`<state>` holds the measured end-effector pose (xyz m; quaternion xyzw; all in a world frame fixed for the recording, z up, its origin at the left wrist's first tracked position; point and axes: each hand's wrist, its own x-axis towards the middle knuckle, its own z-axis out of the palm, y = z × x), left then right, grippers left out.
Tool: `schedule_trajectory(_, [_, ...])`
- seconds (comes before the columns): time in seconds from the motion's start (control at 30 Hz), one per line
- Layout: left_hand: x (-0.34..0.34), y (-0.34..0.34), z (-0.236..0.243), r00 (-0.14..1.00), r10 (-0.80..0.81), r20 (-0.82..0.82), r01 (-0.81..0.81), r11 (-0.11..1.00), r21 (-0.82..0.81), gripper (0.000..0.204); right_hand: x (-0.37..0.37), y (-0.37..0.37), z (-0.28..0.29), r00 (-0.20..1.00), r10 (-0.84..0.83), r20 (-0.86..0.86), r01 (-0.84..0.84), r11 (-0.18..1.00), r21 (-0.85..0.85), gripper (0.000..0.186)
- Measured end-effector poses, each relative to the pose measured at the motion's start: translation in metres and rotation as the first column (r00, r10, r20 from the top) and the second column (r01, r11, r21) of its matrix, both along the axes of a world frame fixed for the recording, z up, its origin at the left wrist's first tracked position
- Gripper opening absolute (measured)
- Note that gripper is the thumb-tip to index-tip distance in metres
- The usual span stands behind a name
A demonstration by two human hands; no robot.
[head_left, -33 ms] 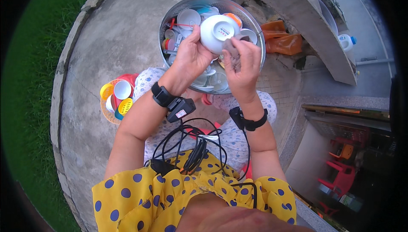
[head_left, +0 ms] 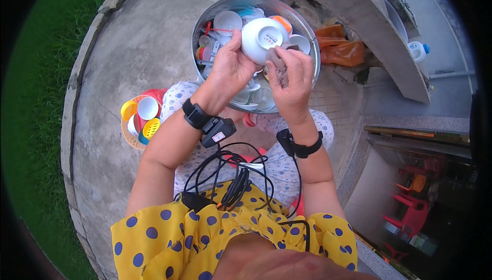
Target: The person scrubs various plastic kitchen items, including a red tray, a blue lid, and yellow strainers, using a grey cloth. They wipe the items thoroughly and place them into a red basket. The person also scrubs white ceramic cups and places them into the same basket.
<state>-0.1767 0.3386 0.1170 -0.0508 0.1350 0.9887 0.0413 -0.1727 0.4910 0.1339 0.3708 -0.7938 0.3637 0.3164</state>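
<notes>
A white bowl (head_left: 254, 45), tipped so its foot ring faces me, is held over a large round metal tub (head_left: 197, 33). My left hand (head_left: 229, 68) grips the bowl's left side, thumb on its outer wall. Pressed to its lower right side is a greyish-brown cloth (head_left: 277, 60), pinched in the fingers of my right hand (head_left: 293, 82). Beneath them the tub holds a jumble of dishes, among them a white bowl (head_left: 227, 21), an orange-rimmed dish (head_left: 282, 23) and another white bowl (head_left: 300, 43). Parts of these are hidden by my hands.
To my left stands a basket (head_left: 124, 131) of white and yellow cups and bowls. Coiled black cables (head_left: 237, 182) lie across my lap. Orange-brown boots (head_left: 338, 46) lie right of the tub, under a concrete ledge (head_left: 379, 34). A white bottle (head_left: 417, 51) stands beyond, with red chairs (head_left: 410, 212) lower right.
My right hand and the cloth have shifted very slightly left and up against the bowl. The bowl and my left hand stay almost still.
</notes>
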Motion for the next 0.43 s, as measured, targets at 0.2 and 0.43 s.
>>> schedule_trajectory(0.2, [0.004,0.003,0.000,0.999,0.050,-0.011,-0.051,0.976,-0.214,0.046,-0.004,0.003,0.004,0.984,-0.153,0.086,0.170,0.957,-0.235,0.035])
schedule_trajectory(0.43, [0.009,0.009,-0.007,0.998,0.038,-0.049,-0.049,0.966,-0.253,0.043,-0.008,0.011,-0.001,0.986,-0.157,-0.047,0.160,0.985,0.070,0.039])
